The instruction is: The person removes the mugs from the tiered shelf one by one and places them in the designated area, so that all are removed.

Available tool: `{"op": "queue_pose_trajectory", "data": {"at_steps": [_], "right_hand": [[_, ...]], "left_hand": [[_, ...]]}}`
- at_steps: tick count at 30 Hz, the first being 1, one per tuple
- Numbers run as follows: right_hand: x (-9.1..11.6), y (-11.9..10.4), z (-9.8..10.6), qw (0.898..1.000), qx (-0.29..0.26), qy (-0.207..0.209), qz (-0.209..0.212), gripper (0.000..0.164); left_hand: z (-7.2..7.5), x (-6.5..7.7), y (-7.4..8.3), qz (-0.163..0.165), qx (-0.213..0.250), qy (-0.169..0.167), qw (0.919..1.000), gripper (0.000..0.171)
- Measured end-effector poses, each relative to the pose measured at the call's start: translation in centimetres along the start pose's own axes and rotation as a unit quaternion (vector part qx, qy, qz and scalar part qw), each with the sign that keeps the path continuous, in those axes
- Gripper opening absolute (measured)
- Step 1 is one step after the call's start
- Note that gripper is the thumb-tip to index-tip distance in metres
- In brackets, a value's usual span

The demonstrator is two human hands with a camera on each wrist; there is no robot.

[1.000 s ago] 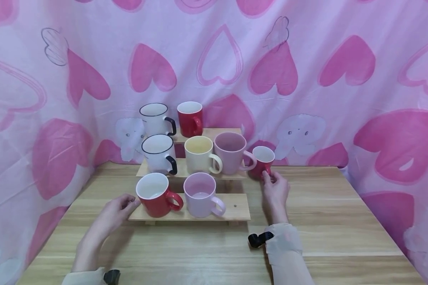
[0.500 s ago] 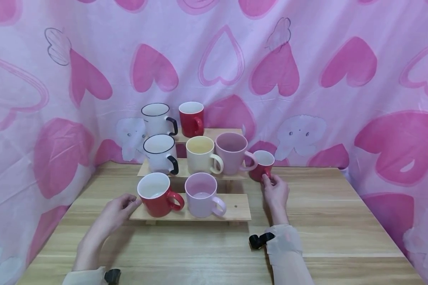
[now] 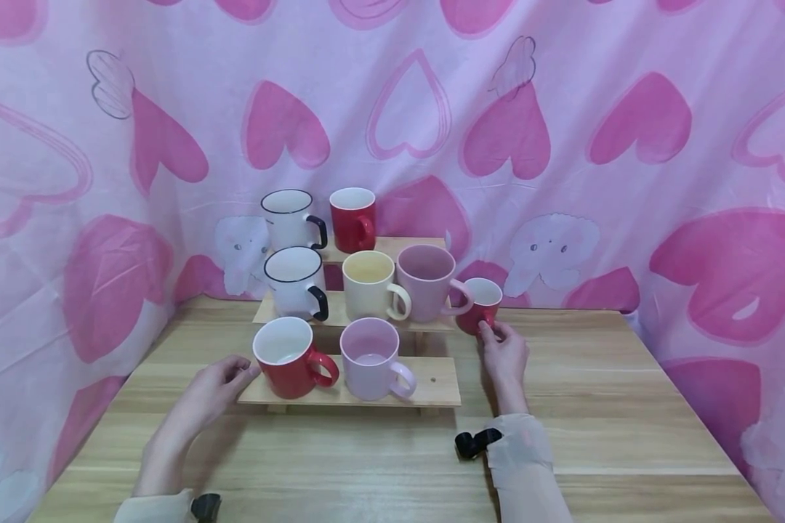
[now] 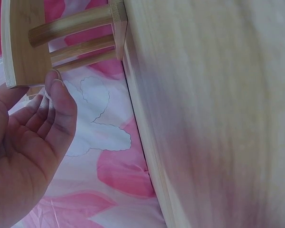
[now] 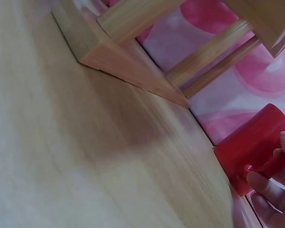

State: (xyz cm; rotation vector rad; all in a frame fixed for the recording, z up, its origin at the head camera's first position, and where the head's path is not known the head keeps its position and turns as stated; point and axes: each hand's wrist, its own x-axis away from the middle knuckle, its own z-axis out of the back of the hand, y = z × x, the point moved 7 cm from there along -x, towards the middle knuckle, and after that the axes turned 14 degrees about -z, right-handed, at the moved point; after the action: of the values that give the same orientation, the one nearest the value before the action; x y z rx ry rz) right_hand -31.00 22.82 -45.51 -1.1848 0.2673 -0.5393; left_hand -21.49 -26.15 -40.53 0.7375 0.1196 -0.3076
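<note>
In the head view my right hand (image 3: 506,359) grips the handle of a small red mug (image 3: 474,317) with a white inside. That mug is upright at the table's back edge, right of a three-tier wooden stand (image 3: 432,392). The right wrist view shows the fingers at the handle of the red mug (image 5: 254,147), its base at the tabletop. My left hand (image 3: 209,392) pinches the left end of the stand's lowest shelf, thumb on one face and fingertips by the other, as the left wrist view shows on the shelf board (image 4: 26,42).
The lowest tier bears a red mug (image 3: 284,370) and a light pink mug (image 3: 369,370). Above are a black-rimmed white mug (image 3: 294,290), a cream mug (image 3: 366,290) and a mauve mug (image 3: 425,290). Another white mug (image 3: 288,225) and red mug (image 3: 349,225) top the stand.
The small red mug in my right hand has come slightly lower in the head view. My left hand keeps its place at the shelf end, and the view has shifted a little.
</note>
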Motion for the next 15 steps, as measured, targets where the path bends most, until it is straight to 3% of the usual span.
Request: {"op": "queue_pose_trajectory", "data": {"at_steps": [15], "right_hand": [[0.9, -0.1, 0.0, 0.993, -0.001, -0.118, -0.023, 0.056]], "left_hand": [[-0.1, 0.1, -0.1, -0.001, 0.002, -0.002, 1.0000, 0.031]]}}
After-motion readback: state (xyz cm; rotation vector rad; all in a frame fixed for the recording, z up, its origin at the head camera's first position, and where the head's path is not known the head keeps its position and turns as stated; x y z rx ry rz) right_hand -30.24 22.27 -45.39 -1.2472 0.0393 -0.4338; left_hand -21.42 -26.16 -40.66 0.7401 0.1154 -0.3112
